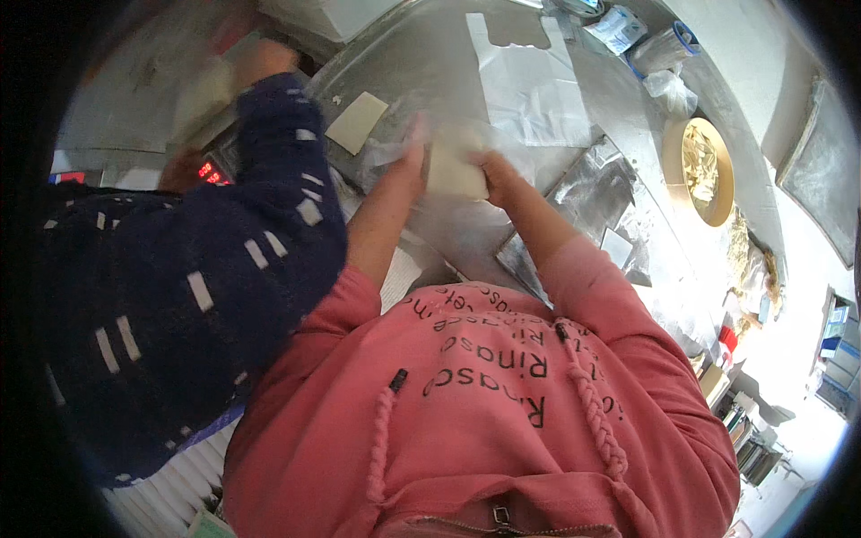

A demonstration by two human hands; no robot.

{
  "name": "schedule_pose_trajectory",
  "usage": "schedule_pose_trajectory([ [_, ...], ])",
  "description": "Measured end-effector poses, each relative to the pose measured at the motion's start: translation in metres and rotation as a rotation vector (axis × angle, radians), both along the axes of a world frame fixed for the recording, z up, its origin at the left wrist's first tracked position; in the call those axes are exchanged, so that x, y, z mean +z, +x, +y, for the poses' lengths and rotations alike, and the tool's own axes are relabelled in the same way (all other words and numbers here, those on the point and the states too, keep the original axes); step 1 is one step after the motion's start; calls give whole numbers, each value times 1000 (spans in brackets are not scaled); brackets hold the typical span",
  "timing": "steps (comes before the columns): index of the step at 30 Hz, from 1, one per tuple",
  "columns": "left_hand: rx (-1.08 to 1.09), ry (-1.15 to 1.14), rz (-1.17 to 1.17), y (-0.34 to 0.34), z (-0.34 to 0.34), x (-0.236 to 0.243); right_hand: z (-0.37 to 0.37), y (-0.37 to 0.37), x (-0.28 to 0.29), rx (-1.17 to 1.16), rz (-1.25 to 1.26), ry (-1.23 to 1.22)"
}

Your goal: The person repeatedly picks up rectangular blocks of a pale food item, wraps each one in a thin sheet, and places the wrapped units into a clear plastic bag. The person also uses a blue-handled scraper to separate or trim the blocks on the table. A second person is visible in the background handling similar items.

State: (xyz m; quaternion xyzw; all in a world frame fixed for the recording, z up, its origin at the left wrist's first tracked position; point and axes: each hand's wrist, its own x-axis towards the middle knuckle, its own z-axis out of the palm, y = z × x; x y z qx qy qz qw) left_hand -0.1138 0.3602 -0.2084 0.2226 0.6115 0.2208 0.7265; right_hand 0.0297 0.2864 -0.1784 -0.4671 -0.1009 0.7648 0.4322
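Observation:
A pale cream, rectangular stack or slab [457, 172] is between my hands over the metal table, smeared by motion. My right hand [499, 177] grips its right edge with fingers closed. Along its left side is my left hand [414, 154], its blurred fingers pressed against the slab. Clear plastic film [380, 160] lies beside my left wrist. Farther left, a flat cream rectangular piece [357, 123] rests on the table. Beyond my right hand a white plastic carrier bag [534, 94] is spread flat.
A co-worker's dark-blue patterned sleeve [202, 251] crowds my left, near a red-lit digital display [211, 172]. On the right are a dark shiny sheet [596, 184], a round yellow-rimmed container [671, 170], and bagged goods [668, 49] on the metal table [421, 54].

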Motion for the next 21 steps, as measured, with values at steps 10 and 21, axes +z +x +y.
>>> schedule_pose_trajectory([
  [10, -398, 651, 35, -75, -33, 113, -74, 28, 44, 149, -1112, 357],
  [21, -716, 459, 622, -143, 166, -56, -249, 68, 72, 55, -1189, -83],
])
